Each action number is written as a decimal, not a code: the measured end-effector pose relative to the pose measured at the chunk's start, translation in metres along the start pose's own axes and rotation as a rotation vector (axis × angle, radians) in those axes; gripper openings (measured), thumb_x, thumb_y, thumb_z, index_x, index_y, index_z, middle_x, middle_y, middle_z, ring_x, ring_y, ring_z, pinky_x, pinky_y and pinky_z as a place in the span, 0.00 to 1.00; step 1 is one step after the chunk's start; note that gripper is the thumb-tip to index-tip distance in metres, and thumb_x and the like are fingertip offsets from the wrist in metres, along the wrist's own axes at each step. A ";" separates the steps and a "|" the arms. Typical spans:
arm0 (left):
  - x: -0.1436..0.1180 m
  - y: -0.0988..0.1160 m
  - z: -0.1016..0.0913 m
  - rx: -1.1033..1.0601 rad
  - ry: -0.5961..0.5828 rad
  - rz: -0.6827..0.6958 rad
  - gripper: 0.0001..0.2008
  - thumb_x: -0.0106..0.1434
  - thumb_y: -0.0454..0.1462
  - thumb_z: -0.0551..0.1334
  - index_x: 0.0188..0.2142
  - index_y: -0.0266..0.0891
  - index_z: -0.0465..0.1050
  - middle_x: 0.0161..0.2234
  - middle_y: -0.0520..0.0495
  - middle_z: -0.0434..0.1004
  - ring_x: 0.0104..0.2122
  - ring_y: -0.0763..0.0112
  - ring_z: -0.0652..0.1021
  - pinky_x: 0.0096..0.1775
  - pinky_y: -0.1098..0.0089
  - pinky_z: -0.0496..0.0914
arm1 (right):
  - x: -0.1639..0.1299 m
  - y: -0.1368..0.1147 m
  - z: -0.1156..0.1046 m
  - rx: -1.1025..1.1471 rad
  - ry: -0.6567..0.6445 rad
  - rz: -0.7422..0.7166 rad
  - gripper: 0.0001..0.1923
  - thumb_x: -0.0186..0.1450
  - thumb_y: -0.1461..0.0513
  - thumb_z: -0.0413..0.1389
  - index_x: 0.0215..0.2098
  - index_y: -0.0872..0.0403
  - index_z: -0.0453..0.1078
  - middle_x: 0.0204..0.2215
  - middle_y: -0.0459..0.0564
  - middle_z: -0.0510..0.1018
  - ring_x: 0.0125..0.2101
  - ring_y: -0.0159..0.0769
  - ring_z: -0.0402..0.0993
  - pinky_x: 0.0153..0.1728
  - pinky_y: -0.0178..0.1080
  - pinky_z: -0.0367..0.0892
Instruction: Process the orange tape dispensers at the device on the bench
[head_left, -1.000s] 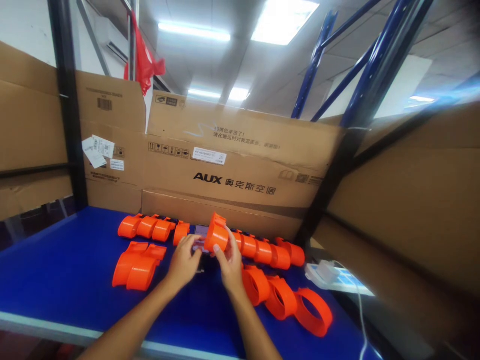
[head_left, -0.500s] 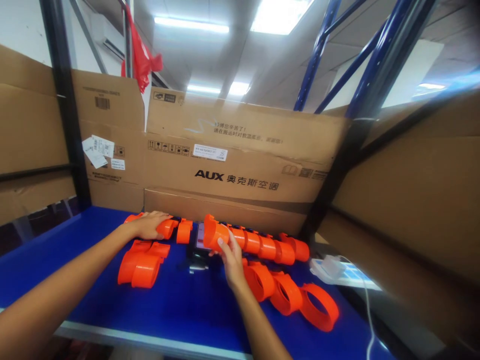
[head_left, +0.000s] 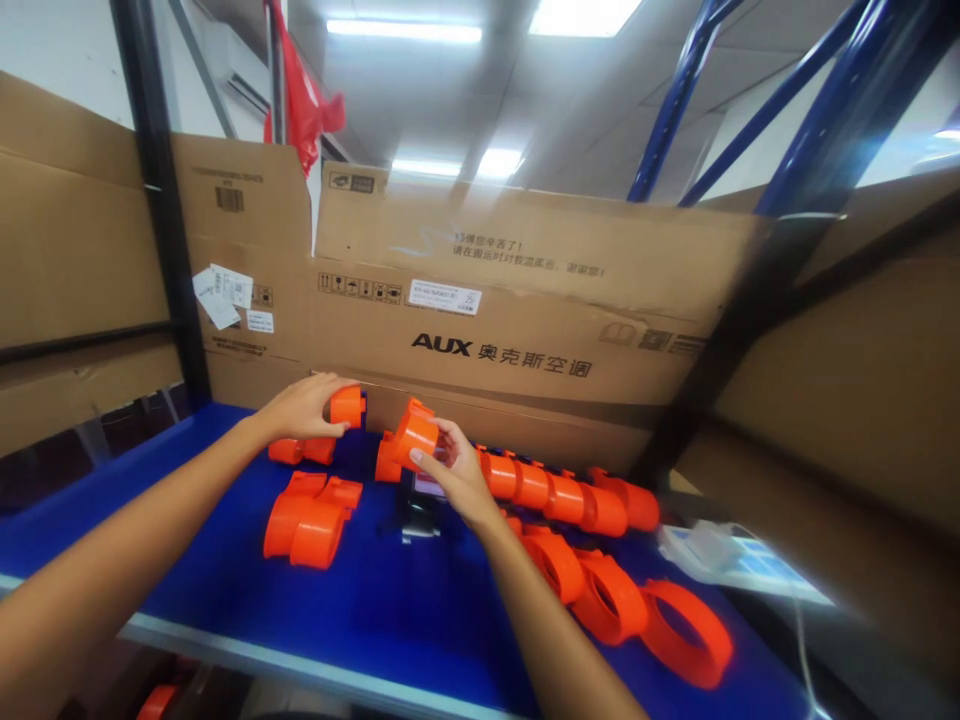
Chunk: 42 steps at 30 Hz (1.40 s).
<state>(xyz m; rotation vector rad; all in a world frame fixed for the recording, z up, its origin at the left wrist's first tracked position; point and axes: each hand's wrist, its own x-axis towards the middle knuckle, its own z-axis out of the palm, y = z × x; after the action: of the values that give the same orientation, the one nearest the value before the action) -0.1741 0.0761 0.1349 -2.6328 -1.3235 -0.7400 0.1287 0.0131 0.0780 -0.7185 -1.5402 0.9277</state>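
Note:
My left hand (head_left: 304, 407) holds a small orange plastic ring part (head_left: 346, 405) lifted above the blue table (head_left: 187, 560). My right hand (head_left: 456, 476) grips another orange ring part (head_left: 415, 437), raised just to the right of it. The two held parts are a short gap apart. Below my left hand, two orange parts (head_left: 302, 450) lie at the back left. A pair of larger orange parts (head_left: 309, 524) lies nearer to me. A dark device with a small screen (head_left: 424, 502) sits under my right hand.
A row of orange ring parts (head_left: 570, 500) runs along the back right, and larger orange rings (head_left: 645, 615) lie at the right front. Cardboard boxes (head_left: 510, 330) wall the back and sides. A white adapter with cable (head_left: 709, 545) rests at the right.
My left hand left the part held by my right hand, reached to the back left row and lifted one orange part from it. My right hand kept its part and moved slightly left.

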 end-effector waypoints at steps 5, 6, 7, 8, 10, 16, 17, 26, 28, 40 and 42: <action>0.004 0.001 -0.023 -0.031 0.423 -0.102 0.38 0.53 0.48 0.66 0.61 0.42 0.56 0.54 0.40 0.69 0.51 0.52 0.73 0.52 0.56 0.66 | 0.016 0.009 0.017 -0.171 -0.158 -0.030 0.33 0.55 0.53 0.67 0.56 0.52 0.65 0.45 0.50 0.77 0.40 0.37 0.74 0.43 0.40 0.69; 0.007 0.004 -0.023 -0.035 0.495 -0.123 0.38 0.53 0.48 0.66 0.60 0.41 0.56 0.53 0.39 0.69 0.50 0.52 0.73 0.51 0.56 0.67 | 0.018 0.010 0.021 -0.218 -0.192 -0.038 0.34 0.55 0.53 0.67 0.56 0.52 0.65 0.46 0.51 0.77 0.41 0.38 0.74 0.44 0.41 0.69; 0.010 0.009 -0.023 -0.034 0.554 -0.129 0.37 0.53 0.47 0.66 0.59 0.40 0.56 0.52 0.39 0.69 0.49 0.51 0.73 0.50 0.56 0.67 | 0.021 0.011 0.024 -0.279 -0.212 -0.048 0.34 0.55 0.52 0.67 0.56 0.52 0.65 0.47 0.51 0.76 0.42 0.39 0.73 0.46 0.43 0.68; 0.014 0.014 -0.022 -0.028 0.600 -0.120 0.36 0.53 0.47 0.66 0.58 0.40 0.57 0.52 0.39 0.69 0.49 0.51 0.73 0.50 0.55 0.67 | 0.024 0.012 0.028 -0.350 -0.227 -0.061 0.35 0.54 0.51 0.67 0.56 0.52 0.66 0.48 0.52 0.76 0.44 0.40 0.73 0.48 0.45 0.67; 0.023 0.028 -0.021 -0.015 0.669 -0.075 0.35 0.52 0.46 0.66 0.57 0.40 0.58 0.51 0.39 0.69 0.50 0.50 0.72 0.51 0.54 0.66 | 0.031 0.013 0.035 -0.493 -0.260 -0.095 0.36 0.53 0.50 0.68 0.56 0.52 0.67 0.50 0.54 0.74 0.48 0.44 0.71 0.51 0.48 0.65; 0.041 0.067 -0.015 -0.074 0.743 0.027 0.33 0.52 0.43 0.66 0.56 0.41 0.58 0.51 0.40 0.68 0.49 0.51 0.71 0.51 0.53 0.66 | 0.052 0.027 0.054 -0.725 -0.435 -0.195 0.41 0.54 0.47 0.66 0.61 0.52 0.63 0.60 0.59 0.65 0.59 0.50 0.61 0.59 0.50 0.56; 0.041 0.072 -0.012 -0.080 0.725 0.046 0.34 0.52 0.43 0.66 0.56 0.41 0.58 0.50 0.40 0.68 0.49 0.51 0.71 0.51 0.53 0.66 | 0.053 0.031 0.056 -0.764 -0.455 -0.195 0.41 0.55 0.46 0.65 0.62 0.52 0.63 0.61 0.58 0.64 0.61 0.52 0.58 0.60 0.51 0.53; 0.028 0.095 0.016 -0.065 0.504 0.224 0.35 0.53 0.41 0.66 0.58 0.41 0.56 0.50 0.40 0.69 0.50 0.52 0.71 0.52 0.54 0.67 | 0.043 0.056 0.065 -1.041 -0.425 -0.070 0.57 0.57 0.37 0.57 0.71 0.58 0.42 0.70 0.58 0.44 0.69 0.57 0.34 0.65 0.47 0.39; 0.027 0.094 0.019 -0.063 0.485 0.239 0.35 0.53 0.41 0.66 0.58 0.41 0.56 0.50 0.40 0.69 0.50 0.52 0.71 0.51 0.54 0.67 | 0.040 0.057 0.063 -1.071 -0.424 -0.088 0.55 0.57 0.37 0.56 0.71 0.57 0.44 0.69 0.57 0.47 0.69 0.56 0.35 0.65 0.48 0.39; 0.023 0.096 0.013 -0.122 0.563 0.226 0.33 0.54 0.41 0.65 0.57 0.40 0.57 0.51 0.39 0.68 0.50 0.51 0.70 0.52 0.51 0.67 | 0.029 0.026 -0.007 -0.308 0.085 0.012 0.19 0.64 0.54 0.51 0.49 0.50 0.73 0.47 0.53 0.76 0.51 0.46 0.67 0.54 0.49 0.59; 0.023 0.106 0.019 -0.151 0.523 0.262 0.34 0.53 0.41 0.65 0.58 0.41 0.57 0.51 0.39 0.68 0.50 0.52 0.70 0.52 0.51 0.67 | 0.032 0.020 -0.009 -0.125 0.101 0.098 0.23 0.67 0.48 0.46 0.53 0.48 0.69 0.39 0.50 0.78 0.39 0.42 0.74 0.42 0.45 0.67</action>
<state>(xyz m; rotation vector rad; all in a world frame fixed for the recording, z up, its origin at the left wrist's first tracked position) -0.0730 0.0338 0.1417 -2.3951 -0.7925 -1.3980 0.1309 0.0522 0.0771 -0.9239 -1.4940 0.8597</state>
